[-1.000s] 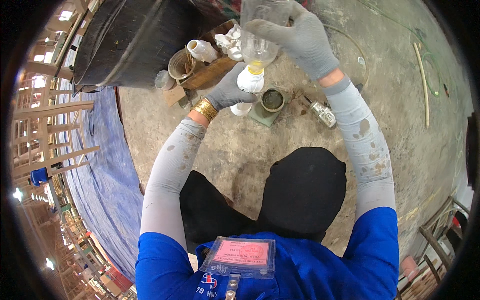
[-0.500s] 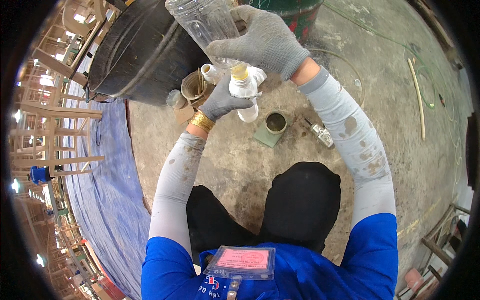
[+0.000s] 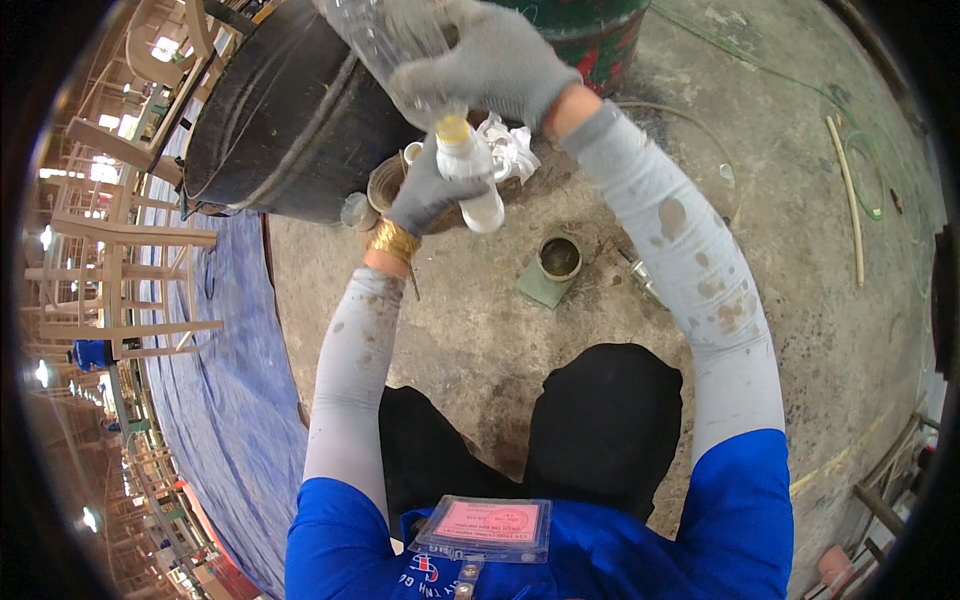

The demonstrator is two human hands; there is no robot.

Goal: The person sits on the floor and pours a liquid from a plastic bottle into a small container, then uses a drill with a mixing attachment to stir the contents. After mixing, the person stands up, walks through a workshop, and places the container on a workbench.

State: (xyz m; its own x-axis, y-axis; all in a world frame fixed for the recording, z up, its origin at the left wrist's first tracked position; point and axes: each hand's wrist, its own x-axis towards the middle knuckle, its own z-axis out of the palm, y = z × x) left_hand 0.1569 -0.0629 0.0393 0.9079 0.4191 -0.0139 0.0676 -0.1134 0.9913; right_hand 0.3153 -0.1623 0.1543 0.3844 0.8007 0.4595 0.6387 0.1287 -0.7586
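Observation:
My gloved left hand (image 3: pixel 428 195) is closed around a small white plastic bottle (image 3: pixel 483 210), held off the floor. Above it, my gloved right hand (image 3: pixel 490 68) grips a large clear plastic bottle (image 3: pixel 385 45), tilted with its neck down. The clear bottle's yellowish neck (image 3: pixel 453 129) meets the top of the white one; whether liquid runs between them I cannot tell. Motion blurs the right hand and the clear bottle. Crumpled white paper (image 3: pixel 512 150) lies just beyond the white bottle.
A big black tub (image 3: pixel 290 120) stands at the far left, a green drum (image 3: pixel 590 40) at the back. An open cup (image 3: pixel 558 258) sits on a green block (image 3: pixel 541 288), with a metal spray gun (image 3: pixel 642 275) nearby. A tan container (image 3: pixel 386 183) stands behind my left hand. Blue sheeting (image 3: pixel 230 370) covers the left floor.
Both hands and the two bottles have shifted a little to the left in view. The clear bottle remains tipped against the white bottle.

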